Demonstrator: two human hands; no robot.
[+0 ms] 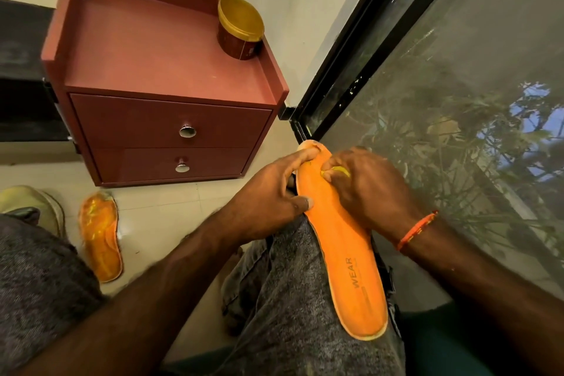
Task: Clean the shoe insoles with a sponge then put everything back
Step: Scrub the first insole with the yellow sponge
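An orange insole [345, 256] printed "WEAR" lies lengthwise along my right thigh, toe end pointing away. My left hand [271, 192] grips its left edge near the toe, thumb on the rim and fingers curled round the tip. My right hand [366, 186] presses a small yellow sponge [338, 170] onto the insole's toe area; the fingers cover most of the sponge. A second orange insole [102, 235] lies on the floor at the left, underside up. Beside it sits an olive shoe [36, 207], partly hidden by my left knee.
A dark red two-drawer cabinet [171, 119] stands ahead against the wall. A gold-lidded tub [239, 29] rests on its back right corner. A black-framed window [442, 101] with a mesh screen runs along my right side. Pale floor tiles lie between the cabinet and my legs.
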